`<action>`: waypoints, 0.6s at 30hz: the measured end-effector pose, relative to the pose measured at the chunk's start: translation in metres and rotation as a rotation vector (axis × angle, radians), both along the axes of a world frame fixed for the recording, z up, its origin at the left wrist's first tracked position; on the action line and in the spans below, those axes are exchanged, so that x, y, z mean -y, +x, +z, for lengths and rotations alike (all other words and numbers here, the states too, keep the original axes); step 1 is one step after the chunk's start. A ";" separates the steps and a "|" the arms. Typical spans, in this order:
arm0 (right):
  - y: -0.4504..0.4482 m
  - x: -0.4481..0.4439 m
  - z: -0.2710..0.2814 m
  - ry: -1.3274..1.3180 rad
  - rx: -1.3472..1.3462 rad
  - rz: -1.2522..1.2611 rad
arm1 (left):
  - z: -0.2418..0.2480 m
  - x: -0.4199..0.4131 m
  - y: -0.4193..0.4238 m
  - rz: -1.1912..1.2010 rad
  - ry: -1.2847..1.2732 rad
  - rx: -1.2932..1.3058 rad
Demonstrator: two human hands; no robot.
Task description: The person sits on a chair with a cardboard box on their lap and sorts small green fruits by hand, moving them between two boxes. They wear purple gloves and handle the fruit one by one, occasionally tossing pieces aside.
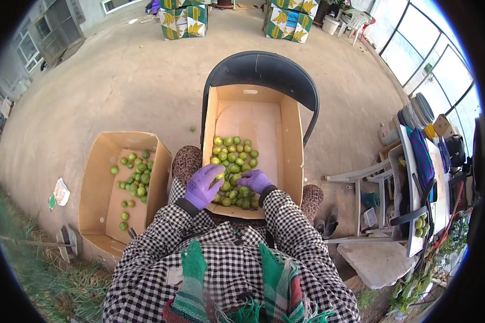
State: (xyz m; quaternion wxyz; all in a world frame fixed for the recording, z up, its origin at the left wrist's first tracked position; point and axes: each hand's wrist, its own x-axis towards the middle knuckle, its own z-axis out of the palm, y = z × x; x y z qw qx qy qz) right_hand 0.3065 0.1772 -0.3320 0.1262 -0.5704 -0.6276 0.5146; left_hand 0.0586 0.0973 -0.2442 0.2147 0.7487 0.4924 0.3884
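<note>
An open cardboard box (293, 161) rests on a black chair (262, 66) before me, with many small green round fruits (231, 157) in its near left part. My left hand (204, 186), in a purple glove, is over the box's left side with its fingers curled round a yellowish-green fruit (220, 176). My right hand (256, 180), also gloved in purple, reaches into the pile from the right; its fingertips are beside a green fruit (235, 179), and whether they grip it I cannot tell. A second cardboard box (93, 194) with more green fruits (137, 177) stands at the left.
One loose fruit (192, 128) lies on the concrete floor. Banana cartons (184, 22) are stacked at the back. On the right are a white-topped table (436, 161) with things on it, a wooden frame (357, 206) and a stone slab (378, 260). Grass grows at lower left.
</note>
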 end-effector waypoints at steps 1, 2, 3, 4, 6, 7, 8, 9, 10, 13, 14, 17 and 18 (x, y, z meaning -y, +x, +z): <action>0.000 0.003 0.006 -0.033 -0.014 -0.026 | 0.008 -0.004 -0.014 0.093 0.098 0.070; -0.001 0.006 0.005 -0.097 -0.127 -0.139 | 0.014 -0.009 -0.033 0.221 0.140 0.029; 0.000 0.008 0.001 -0.094 -0.128 -0.157 | 0.007 -0.017 -0.055 0.350 0.153 0.092; 0.002 0.007 -0.003 -0.086 -0.134 -0.178 | 0.015 -0.019 -0.073 0.470 0.022 0.186; -0.001 0.003 -0.005 -0.074 -0.135 -0.161 | -0.039 -0.034 -0.147 0.618 -0.011 0.505; -0.002 0.002 -0.004 -0.077 -0.129 -0.134 | -0.066 -0.033 -0.185 0.736 -0.014 0.397; -0.002 0.001 -0.002 -0.079 -0.122 -0.110 | -0.093 -0.028 -0.220 0.849 -0.016 0.289; -0.003 0.001 -0.001 -0.081 -0.114 -0.084 | -0.120 -0.019 -0.253 0.950 -0.025 0.167; -0.004 0.000 -0.004 -0.089 -0.120 -0.082 | -0.144 -0.009 -0.280 1.044 -0.037 0.045; -0.003 0.002 -0.003 -0.118 -0.181 -0.153 | -0.192 0.013 -0.321 1.258 -0.368 0.150; -0.001 0.003 -0.004 -0.127 -0.188 -0.167 | -0.202 0.019 -0.325 1.278 -0.382 0.114; 0.002 0.002 -0.010 -0.141 -0.192 -0.193 | -0.201 0.021 -0.311 1.320 -0.413 0.087; 0.001 0.002 -0.010 -0.144 -0.201 -0.191 | -0.198 0.022 -0.310 1.354 -0.356 -0.019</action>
